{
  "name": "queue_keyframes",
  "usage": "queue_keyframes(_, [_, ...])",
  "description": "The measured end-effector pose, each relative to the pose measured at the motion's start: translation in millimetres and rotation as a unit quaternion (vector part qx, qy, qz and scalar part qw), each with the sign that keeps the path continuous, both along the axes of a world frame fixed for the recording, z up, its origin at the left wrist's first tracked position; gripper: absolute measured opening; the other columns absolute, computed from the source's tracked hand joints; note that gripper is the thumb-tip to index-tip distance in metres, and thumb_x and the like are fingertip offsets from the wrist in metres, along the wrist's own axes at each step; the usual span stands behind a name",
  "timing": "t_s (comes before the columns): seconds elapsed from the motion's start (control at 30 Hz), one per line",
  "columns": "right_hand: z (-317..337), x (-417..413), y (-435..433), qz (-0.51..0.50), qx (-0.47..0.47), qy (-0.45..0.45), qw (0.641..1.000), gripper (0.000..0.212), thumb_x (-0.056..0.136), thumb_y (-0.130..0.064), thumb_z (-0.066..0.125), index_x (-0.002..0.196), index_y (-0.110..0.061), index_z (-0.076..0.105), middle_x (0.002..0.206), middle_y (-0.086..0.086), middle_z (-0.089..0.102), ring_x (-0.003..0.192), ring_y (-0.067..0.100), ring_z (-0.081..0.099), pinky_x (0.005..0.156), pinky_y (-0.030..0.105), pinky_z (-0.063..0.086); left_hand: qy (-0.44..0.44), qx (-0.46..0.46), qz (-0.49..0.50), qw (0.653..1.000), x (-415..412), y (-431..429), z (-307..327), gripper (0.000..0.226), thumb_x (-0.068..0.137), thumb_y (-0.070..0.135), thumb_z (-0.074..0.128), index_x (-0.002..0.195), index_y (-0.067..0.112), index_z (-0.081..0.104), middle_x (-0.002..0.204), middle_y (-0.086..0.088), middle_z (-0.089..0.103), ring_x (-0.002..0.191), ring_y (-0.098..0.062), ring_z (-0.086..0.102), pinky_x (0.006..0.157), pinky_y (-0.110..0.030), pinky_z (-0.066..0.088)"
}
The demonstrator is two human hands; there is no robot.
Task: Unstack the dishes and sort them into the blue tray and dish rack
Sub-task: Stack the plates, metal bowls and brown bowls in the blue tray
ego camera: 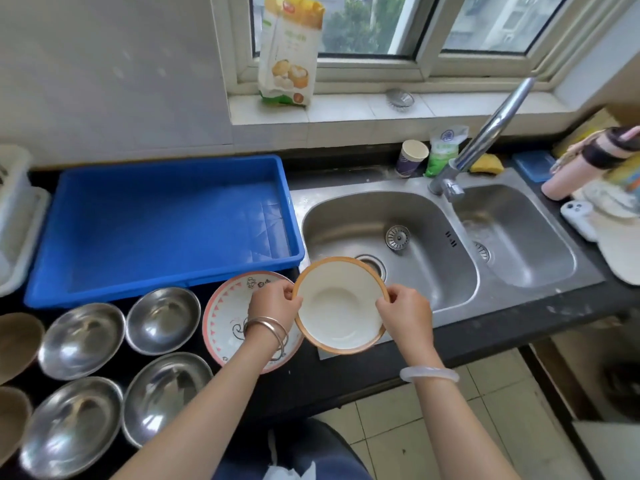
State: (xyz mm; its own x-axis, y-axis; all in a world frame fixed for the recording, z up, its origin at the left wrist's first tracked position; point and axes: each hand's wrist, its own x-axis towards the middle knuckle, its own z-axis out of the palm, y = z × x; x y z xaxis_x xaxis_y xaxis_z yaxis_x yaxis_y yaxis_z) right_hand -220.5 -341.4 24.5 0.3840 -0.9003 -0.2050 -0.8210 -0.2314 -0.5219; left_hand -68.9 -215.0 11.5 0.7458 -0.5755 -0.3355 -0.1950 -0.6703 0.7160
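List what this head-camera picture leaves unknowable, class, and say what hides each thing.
1. Head view: dish rack, cut off by the left edge; contents unseen.
2. Head view: patterned plate, partly covered by the left hand.
3. Head view: anything under the orange-rimmed bowl, pinched by left hand and right hand, hidden by the bowl.
4. Head view: print on the windowsill bag, too small to read.

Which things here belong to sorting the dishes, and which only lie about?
For the job: orange-rimmed bowl, gripped by left hand and right hand; patterned plate; four steel bowls; blue tray; white rack.
Lying about: food bag, paper cup, yellow sponge, phone, pink bottle.
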Motion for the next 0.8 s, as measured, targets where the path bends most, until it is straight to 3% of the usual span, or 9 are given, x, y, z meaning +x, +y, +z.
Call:
queue_keyframes(0.07, [-4.8, -13.9, -2.5, -0.009, 0.013, -0.003, 1.000, 0.021, 0.083, -0.009, 0.055, 0.063, -0.004, 0.059, 0.056, 0.007, 0.057, 0.051, 0.018, 0.043, 0.044, 0.023, 0.032, 0.011, 0.001, -0.009, 1.000, -11.3, -5.5, -8.7, 0.011, 0.084, 0.019, 0.063, 0.090, 0.012, 0.069, 0.077, -0.001, 0.067, 0.074, -0.019, 0.064, 0.066, -0.029, 0.055])
queue_keyframes(0.17, [-14.3, -31.2, -3.8, -0.024, 0.030, -0.006, 0.999, 0.021, 0.084, -0.010, 0.056, 0.065, -0.004, 0.061, 0.056, 0.004, 0.057, 0.049, 0.015, 0.045, 0.043, 0.021, 0.032, 0.003, 0.011, -0.027, 1.000, -25.1, -10.6, -19.2, 0.011, 0.083, 0.019, 0.063, 0.091, 0.013, 0.069, 0.071, 0.004, 0.061, 0.068, -0.014, 0.058, 0.054, -0.017, 0.040])
queue_keyframes(0.3, [-30.0, -44.0, -2.4, -0.042, 0.052, -0.007, 0.998, 0.020, 0.086, -0.012, 0.057, 0.068, -0.005, 0.062, 0.060, 0.006, 0.061, 0.052, 0.014, 0.048, 0.045, 0.020, 0.037, 0.004, 0.030, -0.034, 0.999, -35.6, -13.4, -28.9, 0.010, 0.082, 0.018, 0.064, 0.088, 0.011, 0.069, 0.065, 0.007, 0.058, 0.065, -0.012, 0.055, 0.052, -0.015, 0.036])
queue_keyframes(0.43, [-40.6, -48.2, -2.6, -0.043, 0.057, 0.001, 0.997, 0.017, 0.086, -0.014, 0.057, 0.074, -0.005, 0.065, 0.065, 0.007, 0.065, 0.057, 0.020, 0.053, 0.044, 0.016, 0.035, 0.006, 0.046, -0.036, 0.998, -39.3, -13.5, -36.3, 0.011, 0.082, 0.019, 0.065, 0.088, 0.011, 0.069, 0.072, 0.003, 0.061, 0.068, -0.014, 0.057, 0.060, -0.020, 0.041])
queue_keyframes(0.5, [-44.3, -49.1, -3.0, -0.038, 0.061, 0.000, 0.997, 0.015, 0.086, -0.014, 0.057, 0.077, -0.006, 0.065, 0.064, 0.002, 0.062, 0.056, 0.014, 0.050, 0.043, 0.011, 0.033, 0.007, 0.050, -0.035, 0.998, -39.9, -12.6, -38.8, 0.012, 0.083, 0.019, 0.064, 0.090, 0.012, 0.069, 0.073, 0.004, 0.061, 0.069, -0.014, 0.058, 0.060, -0.020, 0.041])
queue_keyframes(0.63, [-49.4, -49.8, -2.6, -0.039, 0.081, -0.016, 0.996, 0.011, 0.089, -0.015, 0.055, 0.081, -0.014, 0.063, 0.069, -0.006, 0.060, 0.061, 0.005, 0.052, 0.048, 0.014, 0.035, 0.012, 0.049, -0.032, 0.998, -40.7, -11.5, -41.7, 0.014, 0.082, 0.020, 0.064, 0.093, 0.013, 0.068, 0.074, 0.004, 0.062, 0.069, -0.014, 0.059, 0.064, -0.022, 0.045])
queue_keyframes(0.8, [-51.9, -51.3, -1.1, -0.027, 0.091, -0.030, 0.995, 0.008, 0.092, -0.017, 0.052, 0.087, -0.020, 0.058, 0.077, -0.006, 0.060, 0.070, 0.007, 0.056, 0.052, 0.015, 0.038, 0.035, 0.044, -0.032, 0.998, -39.9, -8.8, -42.7, 0.019, 0.083, 0.021, 0.064, 0.100, 0.013, 0.066, 0.084, -0.001, 0.067, 0.075, -0.016, 0.062, 0.075, -0.029, 0.055])
